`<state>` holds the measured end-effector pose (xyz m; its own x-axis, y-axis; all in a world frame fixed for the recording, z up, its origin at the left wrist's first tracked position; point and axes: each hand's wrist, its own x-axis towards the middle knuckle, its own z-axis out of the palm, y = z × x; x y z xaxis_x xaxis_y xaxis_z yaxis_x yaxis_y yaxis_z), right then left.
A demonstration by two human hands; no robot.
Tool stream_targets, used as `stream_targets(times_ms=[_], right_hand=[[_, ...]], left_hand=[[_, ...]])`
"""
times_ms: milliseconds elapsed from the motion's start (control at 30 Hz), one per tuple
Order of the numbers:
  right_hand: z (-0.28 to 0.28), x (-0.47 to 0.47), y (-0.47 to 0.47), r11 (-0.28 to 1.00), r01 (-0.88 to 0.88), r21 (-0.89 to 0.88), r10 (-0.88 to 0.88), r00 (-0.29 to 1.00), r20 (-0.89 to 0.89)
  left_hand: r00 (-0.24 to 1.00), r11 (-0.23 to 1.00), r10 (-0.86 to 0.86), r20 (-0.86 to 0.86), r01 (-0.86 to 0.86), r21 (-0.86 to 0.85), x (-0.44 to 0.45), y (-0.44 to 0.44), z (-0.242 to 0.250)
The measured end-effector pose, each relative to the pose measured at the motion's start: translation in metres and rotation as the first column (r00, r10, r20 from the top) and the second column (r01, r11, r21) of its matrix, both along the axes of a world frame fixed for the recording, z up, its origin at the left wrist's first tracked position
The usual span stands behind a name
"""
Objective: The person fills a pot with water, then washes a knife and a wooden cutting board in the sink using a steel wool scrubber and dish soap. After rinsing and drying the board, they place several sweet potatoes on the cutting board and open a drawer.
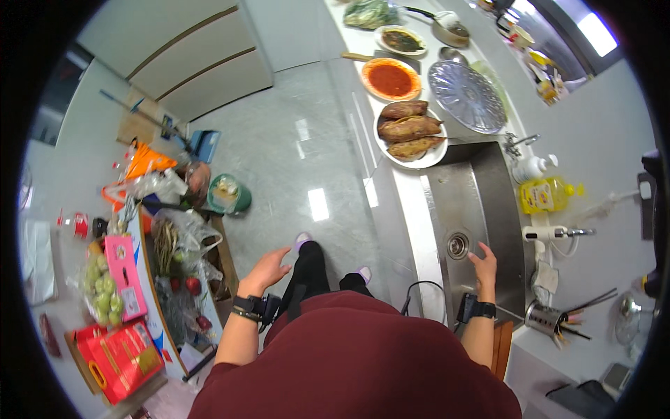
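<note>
My right hand [486, 266] hangs over the stainless steel sink [455, 196], thumb and fingers apart, holding nothing. The round drain [458, 245] lies just to its left. On the other side of my body my left hand [266, 269] is held above the tiled floor [314, 173], fingers spread and nothing in them. Past the sink's far end, a white plate [432, 158] carries three cooked sweet potatoes [410, 128]. Beyond it stands a plate of red sauce [390, 78], with a ribbed clear lid or dish [467, 96] to its right.
Yellow dish soap [544, 195], a white pump bottle [531, 168], a faucet [555, 233] and a utensil holder [544, 318] line the sink's right side. At left are a green bin [229, 194] and a shelf with bagged produce [180, 262]. A saucepan [450, 34] stands farther along the counter.
</note>
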<state>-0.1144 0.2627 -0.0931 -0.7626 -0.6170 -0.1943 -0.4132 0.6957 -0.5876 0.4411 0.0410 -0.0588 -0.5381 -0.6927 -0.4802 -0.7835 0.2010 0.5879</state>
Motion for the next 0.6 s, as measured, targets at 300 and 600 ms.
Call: stream_targets(times_ms=[300, 600], right_hand=[[0.050, 0.100, -0.124, 0.977, 0.151, -0.152, -0.048, 0.846, 0.531], [0.083, 0.107, -0.176, 0.957, 0.259, 0.129, -0.231, 0.953, -0.196]], left_hand=[[0.995, 0.993, 0.072, -0.064, -0.066, 0.100, 0.049, -0.076, -0.005], [0.998, 0.997, 0.050, 0.042, -0.052, 0.062, 0.152, -0.157, -0.019]])
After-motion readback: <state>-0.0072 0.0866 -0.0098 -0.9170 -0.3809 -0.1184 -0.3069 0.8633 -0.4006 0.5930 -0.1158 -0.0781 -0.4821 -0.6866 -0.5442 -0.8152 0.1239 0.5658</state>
